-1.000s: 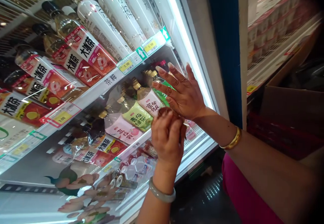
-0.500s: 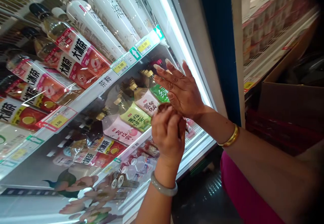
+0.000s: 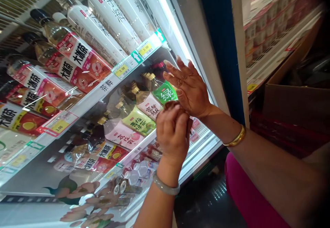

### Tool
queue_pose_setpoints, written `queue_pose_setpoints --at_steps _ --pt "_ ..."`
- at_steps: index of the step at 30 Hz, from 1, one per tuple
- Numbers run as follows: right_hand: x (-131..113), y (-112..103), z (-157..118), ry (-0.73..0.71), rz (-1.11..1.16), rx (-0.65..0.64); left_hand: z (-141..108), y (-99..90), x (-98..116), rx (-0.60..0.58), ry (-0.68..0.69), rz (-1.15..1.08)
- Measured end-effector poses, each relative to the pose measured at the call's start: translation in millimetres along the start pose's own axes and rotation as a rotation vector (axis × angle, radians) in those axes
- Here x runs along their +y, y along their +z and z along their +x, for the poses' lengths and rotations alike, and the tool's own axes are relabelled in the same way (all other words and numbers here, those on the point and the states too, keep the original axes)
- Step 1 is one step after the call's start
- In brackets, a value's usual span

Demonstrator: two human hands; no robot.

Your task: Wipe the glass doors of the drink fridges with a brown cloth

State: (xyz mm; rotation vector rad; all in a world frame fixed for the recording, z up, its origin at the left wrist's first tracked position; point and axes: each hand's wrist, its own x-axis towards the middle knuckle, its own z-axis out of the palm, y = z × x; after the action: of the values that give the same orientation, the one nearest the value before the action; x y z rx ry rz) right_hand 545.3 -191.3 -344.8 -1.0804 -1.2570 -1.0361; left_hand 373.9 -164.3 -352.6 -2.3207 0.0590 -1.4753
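Note:
My left hand (image 3: pixel 171 135), with a grey bangle on the wrist, is closed in front of a drinks fridge. A small dark brown thing (image 3: pixel 172 104) shows at its curled fingertips; its kind is mostly hidden. My right hand (image 3: pixel 193 90), wearing a gold bracelet (image 3: pixel 235 137), is open with its fingers stretched out. Its palm side is close to the left fingertips; whether they touch I cannot tell. Behind the hands, seen through glass, are a green-labelled bottle (image 3: pixel 165 92), a pink-labelled bottle (image 3: pixel 149 105) and a light green one (image 3: pixel 139 120).
Shelves of iced tea bottles (image 3: pixel 79 54) and white bottles (image 3: pixel 110 11) fill the fridge, with price tags (image 3: pixel 145 48) along the shelf edge. At right stand a dark blue panel (image 3: pixel 219 32), a cardboard box (image 3: pixel 291 101) and shelved packs of cups (image 3: pixel 268 32).
My right hand has shifted slightly to the right, and its fingers have changed angle. My left hand stays closed close beside it. The view has moved a little.

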Motion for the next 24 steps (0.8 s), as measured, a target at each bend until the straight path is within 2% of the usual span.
queue_pose_setpoints --at_steps 2,4,8,10,11,13,16,18,21,24 --pt "1 -2 -1 0.016 0.015 0.026 -13 0.9 6 -0.090 0.043 -0.036" --pt "1 -4 -1 0.035 0.008 0.017 -5 -4.2 2 -0.098 0.068 -0.066" --pt "-1 -7 0 0.053 -0.003 -0.013 47 -12.6 -20 0.129 -0.064 -0.015" --pt "-2 -7 0 0.049 -0.001 0.002 58 -9.6 -24 0.203 -0.073 0.017" --pt "-3 -6 0 0.054 0.006 0.017 56 -6.8 -22 0.197 -0.047 0.016" --pt "-4 -5 0 0.063 0.042 0.045 39 -1.1 -13 0.113 0.023 -0.006" --pt "-7 -6 -2 0.070 0.102 0.057 6 4.0 -1 0.008 0.024 -0.008" --pt "-8 -7 -3 0.089 0.133 0.050 -1 3.4 1 -0.013 0.030 0.020" --pt "-13 -11 -2 0.154 0.222 0.047 15 -2.6 -2 0.059 -0.011 0.078" --pt "-25 -18 3 0.195 0.340 0.068 40 -6.4 -2 0.157 -0.116 0.144"
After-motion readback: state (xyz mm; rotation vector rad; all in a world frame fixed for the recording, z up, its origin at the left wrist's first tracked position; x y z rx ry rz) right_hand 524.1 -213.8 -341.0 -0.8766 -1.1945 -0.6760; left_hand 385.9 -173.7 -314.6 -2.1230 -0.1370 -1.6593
